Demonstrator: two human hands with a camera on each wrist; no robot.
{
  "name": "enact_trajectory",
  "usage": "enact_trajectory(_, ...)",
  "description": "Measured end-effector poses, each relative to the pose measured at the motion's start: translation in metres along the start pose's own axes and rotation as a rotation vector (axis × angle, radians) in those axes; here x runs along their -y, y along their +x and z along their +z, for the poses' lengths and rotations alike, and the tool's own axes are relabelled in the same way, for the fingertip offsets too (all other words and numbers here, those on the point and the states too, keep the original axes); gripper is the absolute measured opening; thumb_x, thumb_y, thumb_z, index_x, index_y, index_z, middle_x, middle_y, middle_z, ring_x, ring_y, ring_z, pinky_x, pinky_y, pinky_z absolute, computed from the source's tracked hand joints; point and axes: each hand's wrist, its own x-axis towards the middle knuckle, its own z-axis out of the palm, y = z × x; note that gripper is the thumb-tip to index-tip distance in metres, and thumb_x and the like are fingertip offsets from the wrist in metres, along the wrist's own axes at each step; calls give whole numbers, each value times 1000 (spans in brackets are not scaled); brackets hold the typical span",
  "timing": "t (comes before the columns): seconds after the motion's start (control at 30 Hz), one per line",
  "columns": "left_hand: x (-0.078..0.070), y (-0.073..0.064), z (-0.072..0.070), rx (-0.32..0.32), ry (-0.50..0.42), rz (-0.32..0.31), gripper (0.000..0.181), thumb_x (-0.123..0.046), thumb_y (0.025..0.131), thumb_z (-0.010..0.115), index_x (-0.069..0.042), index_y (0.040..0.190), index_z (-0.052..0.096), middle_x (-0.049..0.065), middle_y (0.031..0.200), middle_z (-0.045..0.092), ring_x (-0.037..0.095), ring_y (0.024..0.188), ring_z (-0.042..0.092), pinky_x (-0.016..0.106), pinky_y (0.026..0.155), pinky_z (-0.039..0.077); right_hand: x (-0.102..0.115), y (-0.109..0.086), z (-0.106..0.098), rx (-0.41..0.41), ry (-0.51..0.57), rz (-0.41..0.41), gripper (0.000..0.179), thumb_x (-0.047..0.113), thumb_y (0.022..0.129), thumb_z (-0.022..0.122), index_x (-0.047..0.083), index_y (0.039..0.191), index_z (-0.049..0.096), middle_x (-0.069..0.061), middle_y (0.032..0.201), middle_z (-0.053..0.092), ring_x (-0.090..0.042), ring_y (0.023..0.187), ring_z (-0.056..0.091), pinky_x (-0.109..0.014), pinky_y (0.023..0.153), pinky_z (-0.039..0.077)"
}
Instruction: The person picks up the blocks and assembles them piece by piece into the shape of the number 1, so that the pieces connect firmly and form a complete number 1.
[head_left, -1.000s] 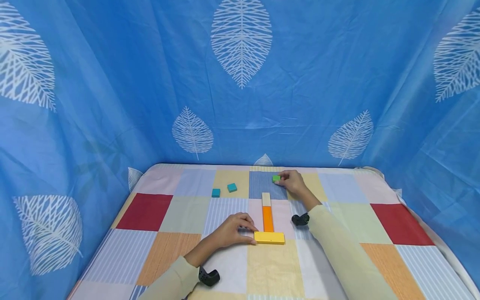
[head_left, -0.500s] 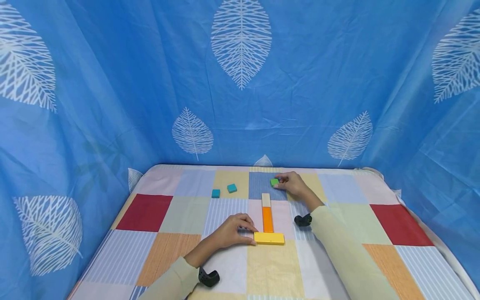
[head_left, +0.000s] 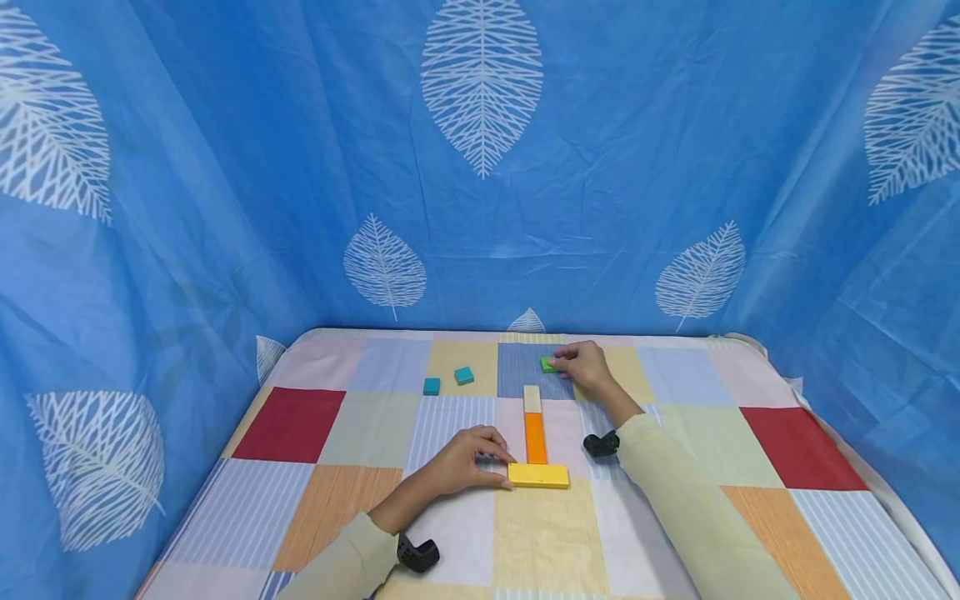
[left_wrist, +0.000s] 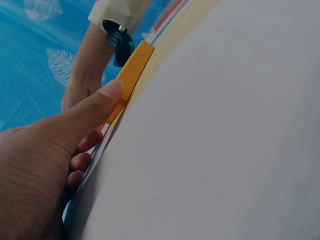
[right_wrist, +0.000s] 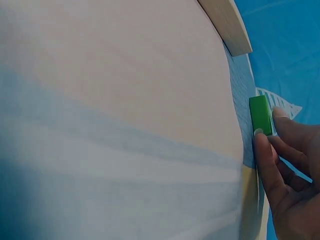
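Note:
My right hand pinches a small green block between thumb and fingertips, low over the blue patch of the cloth. In the right wrist view, the green block shows its long face, with fingertips on it. My left hand holds the left end of a yellow block lying crosswise, its thumb against the block's side in the left wrist view. Beyond the yellow block an orange block points away, and a cream block continues that line. Its far end comes close to the green block.
Two teal blocks, a left one and a slightly farther one, lie left of the cream block. A patchwork cloth covers the table. Blue curtains with white leaf prints hang behind and at both sides.
My right hand has brought the green block slightly nearer and to the left, with a small shift of the fingers. The left hand and the yellow block stay put.

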Motion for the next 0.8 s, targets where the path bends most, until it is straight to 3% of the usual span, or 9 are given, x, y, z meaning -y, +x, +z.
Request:
enact_trajectory(0.3,2,0,1,-4,-2,8,29,-30,77,90,-18,102,82,-12,98,64,7,95,57,27,90,48,5,0,5,13,46,13,22,6,94,72,-6,112,73,-22,107,70,-17,76,67,-26,69,58)
enact_trajectory(0.8,0,0,0,-9,-7,11,28,-29,77,90,-17,101,82,-12,98,64,7,96,57,28,90,48,11,-3,9,39,-16,1,20,6,93,73,-3,110,75,-19,108,72,-18,77,65,-26,71,58)
